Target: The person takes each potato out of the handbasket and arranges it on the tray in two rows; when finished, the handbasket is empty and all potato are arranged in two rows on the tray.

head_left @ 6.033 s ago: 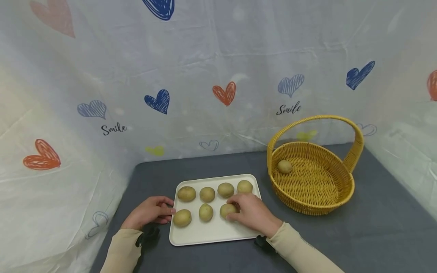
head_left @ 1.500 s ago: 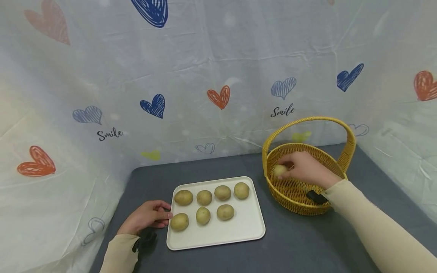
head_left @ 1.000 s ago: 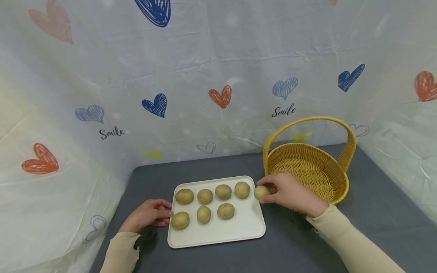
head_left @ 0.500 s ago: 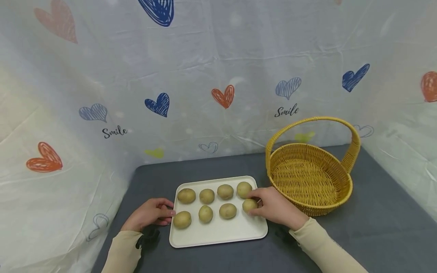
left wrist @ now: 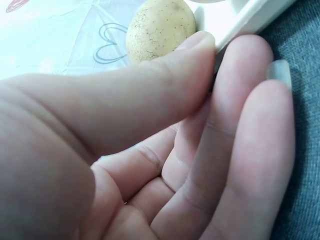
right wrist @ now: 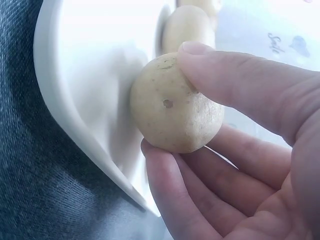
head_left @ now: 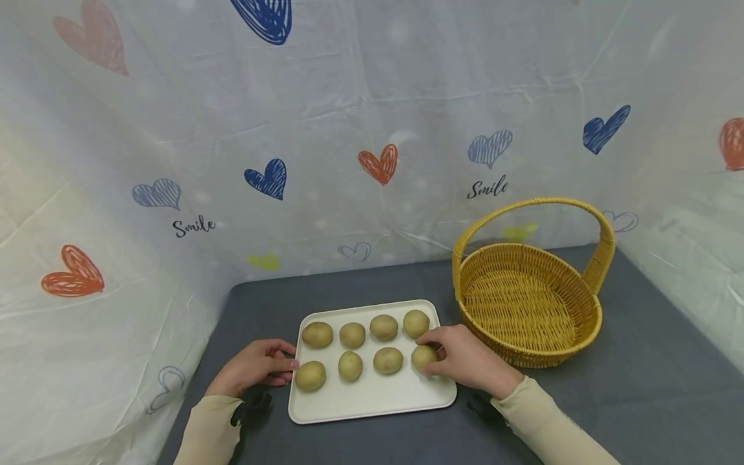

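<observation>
A white tray (head_left: pixel 372 403) lies on the table, bearing two rows of potatoes. My right hand (head_left: pixel 467 361) holds the front-row potato (head_left: pixel 423 357) at the right end, thumb on one side and fingers on the other. In the right wrist view that potato (right wrist: pixel 170 107) sits against the tray surface, with another potato (right wrist: pixel 187 30) behind it. At the tray's left edge, my left hand (head_left: pixel 256 367) pinches the rim between thumb and fingers. The left wrist view shows the thumb (left wrist: pixel 165 85) at the rim, close to a potato (left wrist: pixel 160 30).
A yellow wicker basket (head_left: pixel 523 310) with a tall arched handle stands to the right of the tray, nothing inside it. Dark grey cloth (head_left: pixel 645 374) covers the table. A white curtain (head_left: pixel 325 116) printed with hearts hangs behind and at both sides.
My right hand has taken the potato out of the basket and brought it left and down onto the tray's front row. My left hand has stayed at the tray's rim.
</observation>
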The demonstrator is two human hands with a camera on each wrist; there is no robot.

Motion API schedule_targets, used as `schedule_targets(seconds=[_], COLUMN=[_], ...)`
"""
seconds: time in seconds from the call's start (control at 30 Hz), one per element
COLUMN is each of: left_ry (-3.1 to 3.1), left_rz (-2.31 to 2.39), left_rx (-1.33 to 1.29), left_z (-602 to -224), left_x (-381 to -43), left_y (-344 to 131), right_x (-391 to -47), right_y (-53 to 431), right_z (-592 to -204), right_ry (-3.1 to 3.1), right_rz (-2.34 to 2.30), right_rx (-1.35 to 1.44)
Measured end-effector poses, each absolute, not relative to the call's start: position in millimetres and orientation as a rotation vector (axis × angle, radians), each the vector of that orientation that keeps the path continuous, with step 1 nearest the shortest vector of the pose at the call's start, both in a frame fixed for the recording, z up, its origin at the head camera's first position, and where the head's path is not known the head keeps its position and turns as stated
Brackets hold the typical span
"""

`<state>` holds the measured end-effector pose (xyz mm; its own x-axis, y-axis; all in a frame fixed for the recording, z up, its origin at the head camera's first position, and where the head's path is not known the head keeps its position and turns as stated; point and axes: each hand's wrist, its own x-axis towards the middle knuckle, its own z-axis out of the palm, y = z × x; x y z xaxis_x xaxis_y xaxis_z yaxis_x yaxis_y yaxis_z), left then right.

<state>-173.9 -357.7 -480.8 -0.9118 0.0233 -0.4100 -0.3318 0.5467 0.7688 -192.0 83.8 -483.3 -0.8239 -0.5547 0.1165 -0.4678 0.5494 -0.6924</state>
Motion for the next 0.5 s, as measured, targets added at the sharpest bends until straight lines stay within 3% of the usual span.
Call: schedule_targets(seconds=[0.5], left_ry=[2.429], left_rz=[1.298], left_rx=[-0.275], left_z=[-480.0], left_x=[-174.0], left_y=[-355.8], right_x=[-193.1], right_y=[82.3], right_z=[-485.8], right_ry=[2.686], right_rz=[-1.119], right_rx=[-0.866])
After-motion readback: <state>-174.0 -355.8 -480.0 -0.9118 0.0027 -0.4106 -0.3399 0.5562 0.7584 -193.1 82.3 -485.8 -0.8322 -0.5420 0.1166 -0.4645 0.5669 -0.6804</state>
